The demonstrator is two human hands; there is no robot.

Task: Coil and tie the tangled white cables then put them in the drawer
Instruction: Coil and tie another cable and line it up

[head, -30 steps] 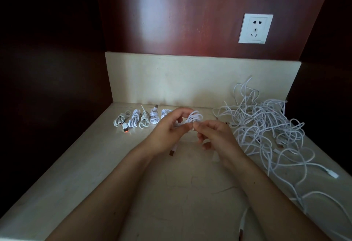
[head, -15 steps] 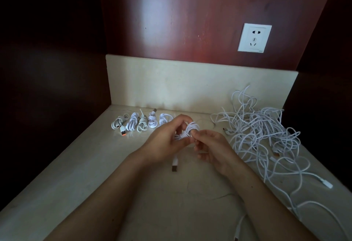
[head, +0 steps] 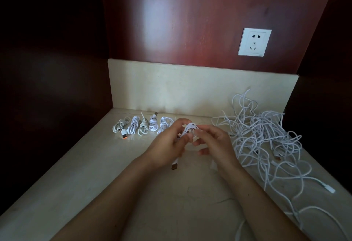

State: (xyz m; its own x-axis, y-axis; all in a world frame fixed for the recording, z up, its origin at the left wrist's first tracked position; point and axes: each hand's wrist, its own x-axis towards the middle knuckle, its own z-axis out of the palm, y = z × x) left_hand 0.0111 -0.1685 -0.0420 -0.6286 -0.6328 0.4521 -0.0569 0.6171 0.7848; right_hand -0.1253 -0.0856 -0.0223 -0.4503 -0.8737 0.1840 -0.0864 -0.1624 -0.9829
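Right now, just left of the tangled heap (head: 266, 137) of white cables on the tabletop (head: 95, 183), a small coiled cable (head: 190, 127) sits between both hands. The left hand (head: 167, 145) curls its fingers round it, and the right hand (head: 215, 145) pinches its loops. Farther left of the heap, five tied coils (head: 142, 128) lie in a row.
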